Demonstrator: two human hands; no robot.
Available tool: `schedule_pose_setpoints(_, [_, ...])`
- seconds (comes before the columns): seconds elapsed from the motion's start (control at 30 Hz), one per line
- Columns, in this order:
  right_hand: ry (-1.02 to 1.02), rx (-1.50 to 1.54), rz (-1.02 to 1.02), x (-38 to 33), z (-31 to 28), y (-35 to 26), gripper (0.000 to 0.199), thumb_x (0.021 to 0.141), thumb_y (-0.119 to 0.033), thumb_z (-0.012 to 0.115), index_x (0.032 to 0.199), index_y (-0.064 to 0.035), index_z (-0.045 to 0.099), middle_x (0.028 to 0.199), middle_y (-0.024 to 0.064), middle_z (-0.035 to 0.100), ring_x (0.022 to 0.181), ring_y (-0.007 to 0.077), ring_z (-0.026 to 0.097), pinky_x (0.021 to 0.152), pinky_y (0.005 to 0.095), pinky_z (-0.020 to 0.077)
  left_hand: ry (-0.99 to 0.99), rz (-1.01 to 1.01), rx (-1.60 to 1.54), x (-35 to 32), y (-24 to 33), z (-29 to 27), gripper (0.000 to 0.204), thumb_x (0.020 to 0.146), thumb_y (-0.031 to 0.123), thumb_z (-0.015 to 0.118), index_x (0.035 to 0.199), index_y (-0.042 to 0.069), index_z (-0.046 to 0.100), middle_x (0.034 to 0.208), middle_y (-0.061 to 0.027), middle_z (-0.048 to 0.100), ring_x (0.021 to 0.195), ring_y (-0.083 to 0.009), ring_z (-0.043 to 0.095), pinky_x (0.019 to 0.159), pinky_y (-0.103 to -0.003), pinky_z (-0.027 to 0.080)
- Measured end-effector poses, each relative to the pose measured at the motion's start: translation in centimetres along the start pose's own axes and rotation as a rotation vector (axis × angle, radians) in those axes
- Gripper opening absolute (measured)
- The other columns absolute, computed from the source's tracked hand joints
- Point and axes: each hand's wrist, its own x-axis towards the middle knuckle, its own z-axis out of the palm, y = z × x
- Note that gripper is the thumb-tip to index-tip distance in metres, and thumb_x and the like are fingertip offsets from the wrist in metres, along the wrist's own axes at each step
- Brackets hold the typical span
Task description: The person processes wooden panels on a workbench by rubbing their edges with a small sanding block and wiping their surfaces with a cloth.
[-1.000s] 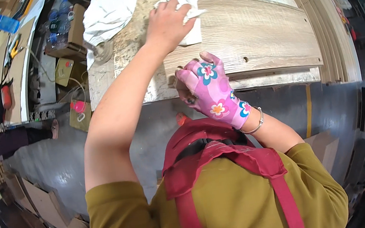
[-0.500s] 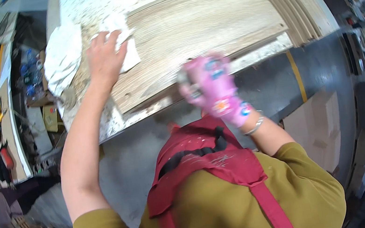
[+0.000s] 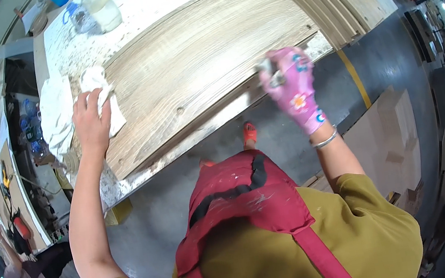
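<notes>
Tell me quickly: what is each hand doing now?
Left hand: flat on a white cloth, pressing it on the wooden board.
Right hand: gloved, closed on a small grey tool.

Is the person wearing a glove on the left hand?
No, the left hand is bare and presses a white cloth on the wooden board; only the right hand wears a pink glove.

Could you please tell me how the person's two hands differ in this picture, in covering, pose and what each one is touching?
The left hand is bare, while the right hand wears a pink flowered glove. The left hand lies flat, pressing a white cloth onto the wooden panel; the right hand is curled around a small greyish object at the panel's near edge, too blurred to identify. The left hand sits at the panel's left end, the right hand toward its right end. Both touch the same panel.
</notes>
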Motion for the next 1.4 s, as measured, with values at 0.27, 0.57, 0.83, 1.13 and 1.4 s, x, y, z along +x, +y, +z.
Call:
schedule_pose_setpoints(0.27, [-0.194,0.199,-0.035,-1.0,1.8,-1.9,0.025,0.077,-0.032,0.059,0.094,-0.0133,0.061,0.09,0.0044,0.061,0.089,0.02,0.058,0.102,0.0425,0.0263,-0.081,-0.019,0.006,0.3,-0.2,0.0,0.032,0.085,0.012,0.057,0.116,0.007,0.057,0.116,-0.0193,0.052,0.109,-0.0382,0.048,0.093,-0.044,0.038])
schedule_pose_setpoints(0.57, [0.184,-0.093,0.196,0.8,0.0,14.0,0.028,0.075,-0.025,0.065,0.097,-0.0082,0.061,0.09,0.0092,0.062,0.085,0.0268,0.059,0.087,0.0405,0.0373,-0.107,0.003,0.025,0.1,-0.3,-0.2,0.032,0.086,0.012,0.055,0.117,0.003,0.054,0.119,-0.0203,0.05,0.112,-0.0391,0.046,0.097,-0.044,0.036])
schedule_pose_setpoints(0.83, [0.181,-0.166,0.37,0.1,-2.0,19.1,0.029,0.074,-0.02,0.067,0.098,-0.0074,0.06,0.096,0.0126,0.062,0.09,0.0324,0.059,0.083,0.042,0.0441,-0.128,-0.01,0.038,0.2,0.3,-0.3,0.031,0.087,0.012,0.054,0.117,0.003,0.054,0.118,-0.0212,0.05,0.112,-0.0396,0.046,0.096,-0.044,0.036])
schedule_pose_setpoints(1.13, [0.119,1.33,0.642,6.9,-1.9,19.6,0.03,0.092,-0.019,0.056,0.117,-0.0016,0.055,0.103,0.0063,0.061,0.091,0.0126,0.058,0.08,0.0255,0.0464,-0.185,0.037,-0.012,4.5,7.6,-0.7,0.029,0.08,0.006,0.061,0.109,0.004,0.059,0.105,-0.0176,0.056,0.101,-0.0363,0.054,0.087,-0.042,0.043])
schedule_pose_setpoints(1.4, [-0.021,0.998,0.119,8.5,4.4,19.3,0.035,0.091,-0.025,0.056,0.116,0.0002,0.058,0.102,0.0069,0.061,0.091,0.012,0.058,0.078,0.0255,0.0465,-0.103,0.324,-0.213,9.0,32.1,10.5,0.057,0.076,0.03,0.067,0.127,0.009,0.052,0.132,-0.0159,0.048,0.121,-0.0318,0.047,0.091,-0.048,0.043])
